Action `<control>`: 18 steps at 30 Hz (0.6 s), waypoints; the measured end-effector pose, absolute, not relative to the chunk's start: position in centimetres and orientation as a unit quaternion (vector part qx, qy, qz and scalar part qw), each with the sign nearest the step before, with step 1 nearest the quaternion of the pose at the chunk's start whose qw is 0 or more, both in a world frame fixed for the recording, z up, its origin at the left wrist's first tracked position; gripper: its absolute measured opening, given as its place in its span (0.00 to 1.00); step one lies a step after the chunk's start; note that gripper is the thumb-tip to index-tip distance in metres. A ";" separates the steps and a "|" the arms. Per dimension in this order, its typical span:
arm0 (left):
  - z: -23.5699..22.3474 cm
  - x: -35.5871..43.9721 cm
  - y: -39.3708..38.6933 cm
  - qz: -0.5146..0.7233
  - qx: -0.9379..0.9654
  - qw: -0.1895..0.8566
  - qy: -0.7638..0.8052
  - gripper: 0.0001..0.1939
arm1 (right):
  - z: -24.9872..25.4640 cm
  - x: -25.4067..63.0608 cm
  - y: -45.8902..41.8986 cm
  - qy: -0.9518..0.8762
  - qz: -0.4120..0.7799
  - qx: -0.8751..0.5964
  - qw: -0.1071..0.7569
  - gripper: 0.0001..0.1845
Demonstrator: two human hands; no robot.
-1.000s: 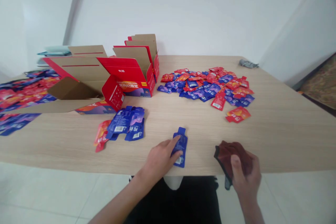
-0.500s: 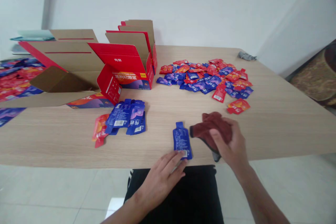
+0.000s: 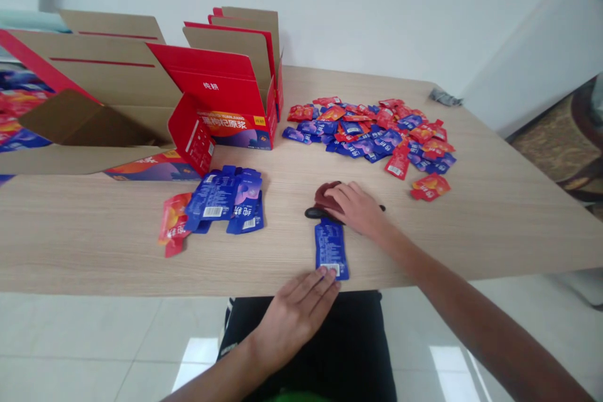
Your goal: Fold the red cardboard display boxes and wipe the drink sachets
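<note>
A brown cloth (image 3: 325, 196) under the right hand (image 3: 355, 208) hides the tip of a blue pouch (image 3: 330, 244), its fine print too small to read. At left, an open carton (image 3: 136, 83) partly masks heaped pouches (image 3: 21, 102) cropped by the edge.

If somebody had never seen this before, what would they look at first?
Probably the big open red boxes on the left, then the heap of red and blue pouches beyond the hands. Next, closer in, the left hand's fingertips on one blue pouch, and the right hand on a brown cloth at its top.
</note>
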State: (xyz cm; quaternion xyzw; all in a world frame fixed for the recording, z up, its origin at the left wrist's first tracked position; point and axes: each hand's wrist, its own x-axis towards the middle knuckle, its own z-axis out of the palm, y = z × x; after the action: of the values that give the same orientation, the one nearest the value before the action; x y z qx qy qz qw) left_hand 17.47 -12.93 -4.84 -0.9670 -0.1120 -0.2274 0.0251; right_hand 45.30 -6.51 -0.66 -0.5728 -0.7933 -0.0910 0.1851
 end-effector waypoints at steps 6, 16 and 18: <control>-5.4 17.6 -13.2 -0.249 -0.960 0.006 -0.125 0.20 | 0.9 42.6 -11.9 -0.788 -0.027 -0.555 0.267 0.20; -5.0 17.9 -13.4 -0.251 -0.958 0.005 -0.137 0.20 | -2.2 43.9 -8.0 -0.824 -0.023 -0.531 0.196 0.18; -5.0 17.9 -13.4 -0.248 -0.959 0.005 -0.139 0.19 | -1.4 44.9 -6.0 -0.815 -0.057 -0.550 0.174 0.16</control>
State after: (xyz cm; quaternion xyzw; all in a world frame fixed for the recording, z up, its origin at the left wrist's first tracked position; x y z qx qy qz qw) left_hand 17.87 -13.41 -4.97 -0.9589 -0.1387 -0.2476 0.0046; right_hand 44.87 -6.03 -1.38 -0.5501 -0.8147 -0.0573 0.1742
